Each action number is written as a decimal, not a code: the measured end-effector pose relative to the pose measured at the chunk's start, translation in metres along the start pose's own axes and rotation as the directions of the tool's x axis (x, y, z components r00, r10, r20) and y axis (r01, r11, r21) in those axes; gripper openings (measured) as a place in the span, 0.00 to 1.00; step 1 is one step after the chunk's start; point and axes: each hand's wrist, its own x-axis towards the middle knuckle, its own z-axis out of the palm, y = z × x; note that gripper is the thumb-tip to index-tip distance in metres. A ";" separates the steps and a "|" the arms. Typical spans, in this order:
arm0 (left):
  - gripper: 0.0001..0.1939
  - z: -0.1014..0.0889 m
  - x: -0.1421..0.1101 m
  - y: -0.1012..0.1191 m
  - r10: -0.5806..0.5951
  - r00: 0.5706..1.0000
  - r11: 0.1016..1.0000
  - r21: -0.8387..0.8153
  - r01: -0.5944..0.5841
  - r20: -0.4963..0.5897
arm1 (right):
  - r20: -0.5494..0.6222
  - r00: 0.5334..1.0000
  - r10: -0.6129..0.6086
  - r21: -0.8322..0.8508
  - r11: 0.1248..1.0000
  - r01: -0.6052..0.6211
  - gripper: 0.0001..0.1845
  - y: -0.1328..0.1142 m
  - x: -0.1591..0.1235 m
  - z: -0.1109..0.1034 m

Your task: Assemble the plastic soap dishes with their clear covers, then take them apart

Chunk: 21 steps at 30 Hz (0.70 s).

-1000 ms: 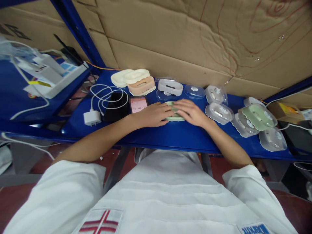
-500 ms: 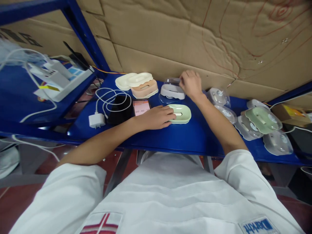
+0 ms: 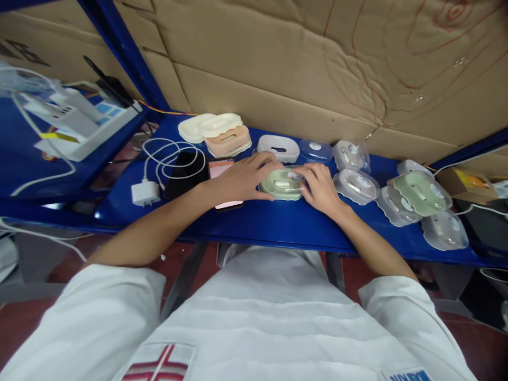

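Note:
A pale green soap dish [image 3: 282,191] lies on the blue table in front of me, with a clear lid [image 3: 284,175] bearing a round sticker over it. My left hand [image 3: 254,173] spans its left end, thumb at the near side and fingers at the far side. At the right end, my right hand [image 3: 319,185] has its fingers curled on the lid's edge. Whether the lid is fully seated cannot be made out. Just behind stands a pale grey-white soap dish part [image 3: 278,149] with a slot, and beside it lies another clear lid [image 3: 315,151].
Several lidded soap dishes [image 3: 357,185] sit at the right. Peach and cream dish parts [image 3: 228,140] are stacked at the back left. A phone [image 3: 222,168], a white charger [image 3: 145,192] and its cable lie left. Cardboard [image 3: 257,69] walls the back.
My right hand has come from the back of the table to the green dish, which now has a clear lid over it. My left hand has shifted to its left end.

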 end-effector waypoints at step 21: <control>0.43 0.017 -0.006 -0.018 -0.032 0.990 0.962 -0.266 0.068 0.138 | 0.190 0.982 0.008 0.053 0.998 -0.018 0.49 -0.028 -0.004 0.001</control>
